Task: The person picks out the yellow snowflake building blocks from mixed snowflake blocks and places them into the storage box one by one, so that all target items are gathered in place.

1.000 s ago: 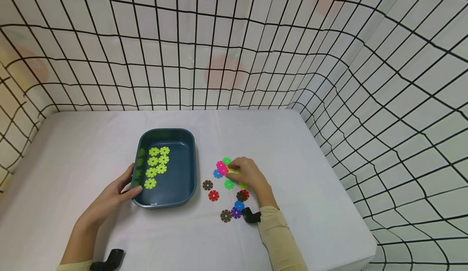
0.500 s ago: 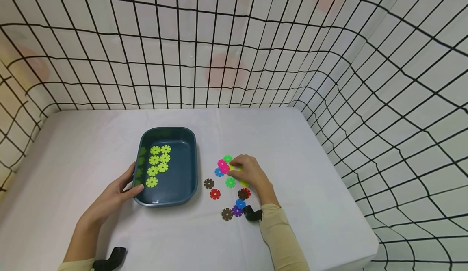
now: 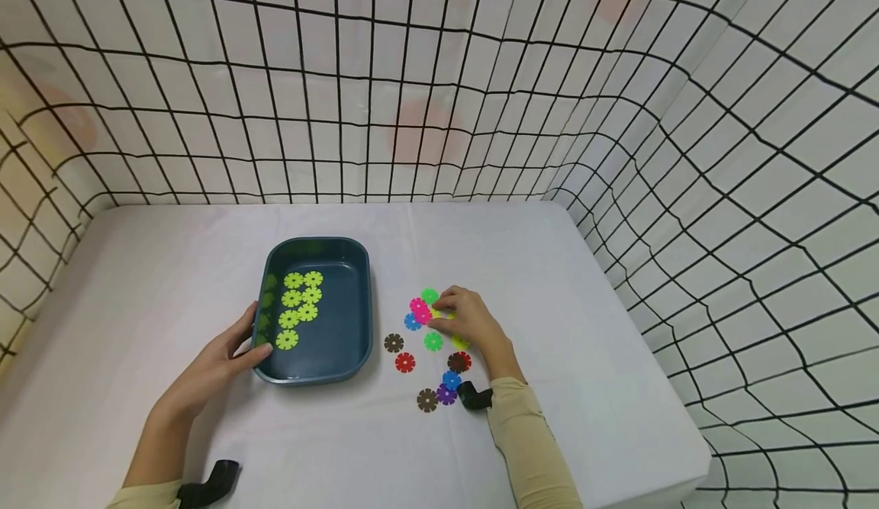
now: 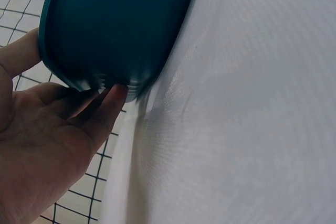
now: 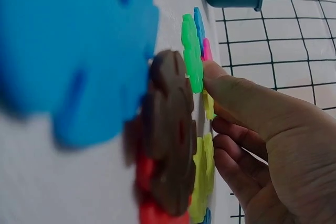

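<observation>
My left hand (image 3: 209,372) grips the left side of a dark teal tray (image 3: 357,356), thumb over the rim and fingers against the outer wall (image 4: 121,30). Several yellow-green snowflake discs (image 3: 288,318) lie in the tray's left half. To its right, my right hand (image 3: 474,323) is down among loose discs, with thumb and fingertips at a yellow snowflake disc (image 5: 208,104), pinching it. Two pink discs (image 3: 420,311), a green disc (image 3: 429,296) and a blue disc (image 3: 412,322) lie beside the fingertips. Another yellow disc (image 3: 460,343) sits partly under the hand.
Nearer me lie another green disc (image 3: 433,341), brown discs (image 3: 394,343), red discs (image 3: 405,362), a blue disc (image 3: 451,380) and a purple disc (image 3: 446,394). A white cloth (image 3: 330,448) covers the table. Black netting (image 3: 371,120) stands along the back and sides.
The head view shifts very slightly. Both hands stay almost in place, the left at the tray and the right at the yellow disc.
</observation>
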`<move>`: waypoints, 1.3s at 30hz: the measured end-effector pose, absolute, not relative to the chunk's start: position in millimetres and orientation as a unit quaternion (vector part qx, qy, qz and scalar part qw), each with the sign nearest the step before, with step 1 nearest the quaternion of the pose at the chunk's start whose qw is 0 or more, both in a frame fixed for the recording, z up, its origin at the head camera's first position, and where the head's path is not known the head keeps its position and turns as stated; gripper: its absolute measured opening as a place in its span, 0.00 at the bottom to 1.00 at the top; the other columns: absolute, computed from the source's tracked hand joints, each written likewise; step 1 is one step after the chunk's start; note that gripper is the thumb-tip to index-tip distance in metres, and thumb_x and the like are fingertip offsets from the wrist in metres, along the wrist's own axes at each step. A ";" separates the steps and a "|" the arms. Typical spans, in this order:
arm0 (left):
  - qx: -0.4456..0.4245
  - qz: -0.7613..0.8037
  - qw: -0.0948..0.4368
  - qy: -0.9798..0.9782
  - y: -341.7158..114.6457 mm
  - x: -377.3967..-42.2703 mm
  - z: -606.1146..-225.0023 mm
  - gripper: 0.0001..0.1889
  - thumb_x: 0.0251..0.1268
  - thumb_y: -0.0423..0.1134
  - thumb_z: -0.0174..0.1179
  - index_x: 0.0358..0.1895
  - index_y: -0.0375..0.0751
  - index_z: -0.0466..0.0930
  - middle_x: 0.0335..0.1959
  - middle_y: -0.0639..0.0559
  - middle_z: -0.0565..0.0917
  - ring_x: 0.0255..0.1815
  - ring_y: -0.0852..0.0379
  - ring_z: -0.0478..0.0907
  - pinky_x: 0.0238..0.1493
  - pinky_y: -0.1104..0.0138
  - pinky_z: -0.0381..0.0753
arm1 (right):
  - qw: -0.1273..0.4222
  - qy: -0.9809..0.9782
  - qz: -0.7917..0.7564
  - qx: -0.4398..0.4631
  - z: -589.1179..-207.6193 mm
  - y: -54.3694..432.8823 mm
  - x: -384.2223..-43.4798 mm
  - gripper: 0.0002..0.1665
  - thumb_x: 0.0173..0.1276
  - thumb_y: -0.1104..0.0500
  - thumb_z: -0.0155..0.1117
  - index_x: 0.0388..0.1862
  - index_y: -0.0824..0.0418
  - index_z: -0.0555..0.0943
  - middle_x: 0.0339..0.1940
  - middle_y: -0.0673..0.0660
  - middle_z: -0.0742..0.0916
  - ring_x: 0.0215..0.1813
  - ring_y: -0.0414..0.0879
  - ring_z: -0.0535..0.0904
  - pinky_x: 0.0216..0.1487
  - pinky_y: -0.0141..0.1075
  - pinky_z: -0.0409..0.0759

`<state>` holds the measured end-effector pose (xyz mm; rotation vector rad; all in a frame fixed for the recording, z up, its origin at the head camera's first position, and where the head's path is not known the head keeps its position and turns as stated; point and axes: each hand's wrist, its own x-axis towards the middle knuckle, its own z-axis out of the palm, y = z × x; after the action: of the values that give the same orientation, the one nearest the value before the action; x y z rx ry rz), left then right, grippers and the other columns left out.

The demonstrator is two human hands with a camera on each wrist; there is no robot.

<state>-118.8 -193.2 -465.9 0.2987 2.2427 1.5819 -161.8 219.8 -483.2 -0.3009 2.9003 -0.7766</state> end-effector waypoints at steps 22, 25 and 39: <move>0.097 0.563 0.196 0.797 -192.7 -117.7 -465.3 0.47 0.70 0.43 0.58 0.78 0.40 0.32 0.80 0.36 0.35 0.77 0.26 0.34 0.68 0.30 0.46 | 0.020 0.980 -0.156 -0.120 -478.1 211.1 -158.0 0.19 0.56 0.51 0.74 0.43 0.61 0.88 0.41 0.53 0.89 0.45 0.47 0.82 0.53 0.40 0.82; 0.099 0.564 0.194 0.797 -192.4 -117.7 -464.9 0.47 0.70 0.43 0.58 0.78 0.39 0.32 0.80 0.36 0.35 0.77 0.26 0.33 0.68 0.30 0.45 | 0.018 0.979 -0.166 -0.114 -475.5 211.2 -158.1 0.20 0.56 0.52 0.74 0.44 0.61 0.88 0.41 0.55 0.90 0.43 0.47 0.84 0.51 0.39 0.83; 0.098 0.561 0.193 0.799 -192.4 -119.1 -466.9 0.47 0.70 0.42 0.58 0.79 0.41 0.32 0.80 0.37 0.35 0.78 0.27 0.33 0.69 0.30 0.46 | 0.002 0.976 -0.178 -0.126 -461.5 210.6 -160.9 0.19 0.55 0.54 0.76 0.44 0.62 0.88 0.41 0.56 0.90 0.43 0.47 0.85 0.49 0.38 0.84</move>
<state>-119.1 -192.4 -466.9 0.2736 2.2413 1.5742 -160.9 210.6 -461.5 -0.3947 3.0626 -0.5574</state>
